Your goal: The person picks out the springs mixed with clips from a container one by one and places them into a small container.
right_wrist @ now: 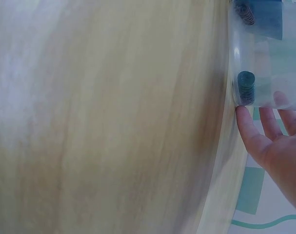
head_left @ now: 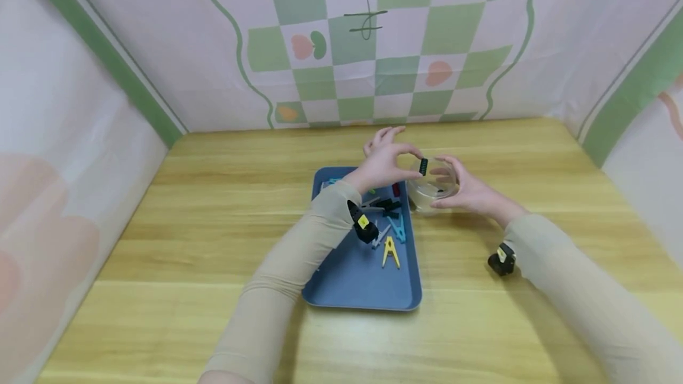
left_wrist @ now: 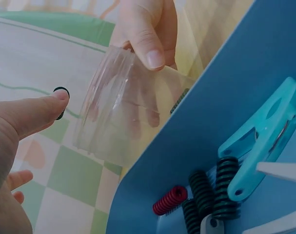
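My left hand pinches a dark green coil spring between thumb and forefinger, over the mouth of a clear plastic jar. The other left fingers stretch away from it. Around the jar's side curls my right hand, thumb on the near side. Through the clear wall in the right wrist view, a dark green spring shows at the jar's bottom. Beside the jar, a blue tray holds several dark green springs, a red spring and clothes pegs, among them a turquoise clothes peg.
A yellow clothes peg lies in the tray's middle, near grey pegs. The tray and jar stand on a wooden table. A checked cloth hangs behind the table, with more cloth at both sides.
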